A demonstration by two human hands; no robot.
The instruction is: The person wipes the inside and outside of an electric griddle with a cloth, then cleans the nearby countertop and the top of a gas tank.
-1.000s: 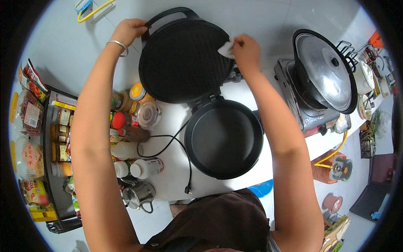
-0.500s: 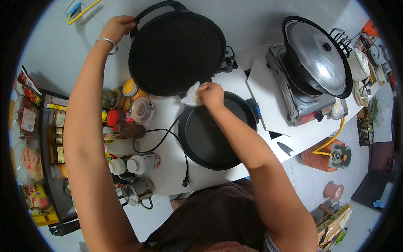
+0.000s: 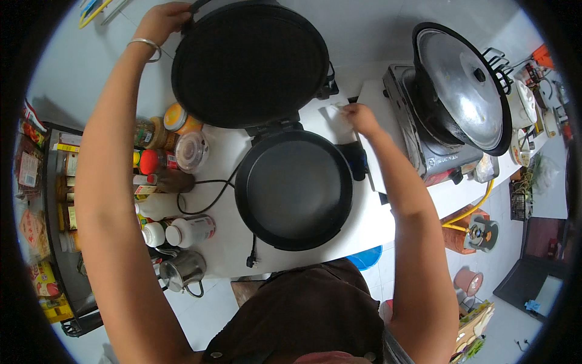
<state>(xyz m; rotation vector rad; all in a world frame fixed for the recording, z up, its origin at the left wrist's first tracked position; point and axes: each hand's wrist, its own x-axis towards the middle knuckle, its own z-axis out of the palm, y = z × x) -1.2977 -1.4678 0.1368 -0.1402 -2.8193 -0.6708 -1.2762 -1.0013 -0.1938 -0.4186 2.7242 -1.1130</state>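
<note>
Left hand (image 3: pixel 165 22) gripped the black lid (image 3: pixel 251 64) by its handle (image 3: pixel 200 5) at eleven o'clock; right hand (image 3: pixel 362 119) pinched a white wipe (image 3: pixel 337 116) toward two.

Light moderately bright, cool. Strong glare on metal lid (image 3: pixel 462 94), upper right of frame. Soft sheen in black pan (image 3: pixel 294 188), centre. Raised plate (image 3: pixel 248 67), upper centre, very dark, detail lost. Cloth (image 3: pixel 337 119) blurred. Dark fisheye border left and right; edges bend there.
</note>
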